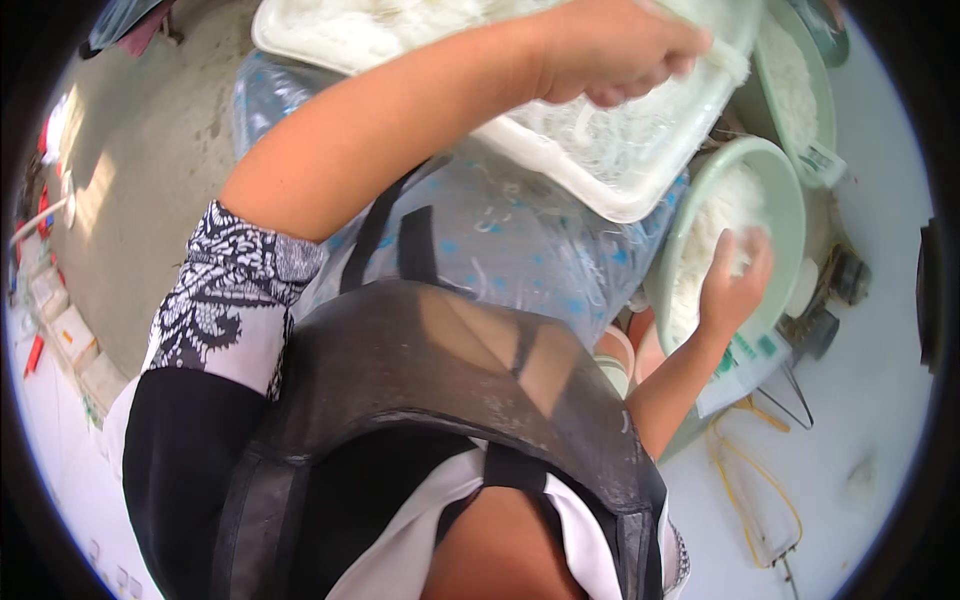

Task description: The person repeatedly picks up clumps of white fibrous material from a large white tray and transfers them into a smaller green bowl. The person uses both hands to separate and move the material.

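My left hand (626,56) is above a white plastic tray (622,202) at the top. Its fingers are curled, with a pale bundle of strands (727,61) at the fingertips, near the tray's right rim. Thin, whitish noodle-like strands (577,131) lie in the tray. To the right, my right hand (739,281) reaches into a pale green plastic basin (791,195). Thumb and fingers are apart and blurred by motion, with nothing visible between them. White strands (694,277) are heaped in this basin beneath the hand.
Clear plastic sheeting with blue marks (517,225) covers the surface below the tray. Another green basin (814,112) with white strands stands at the upper right. A yellow cord (750,465) and dark weights (847,274) lie on the right. White packages (75,334) line the left edge.
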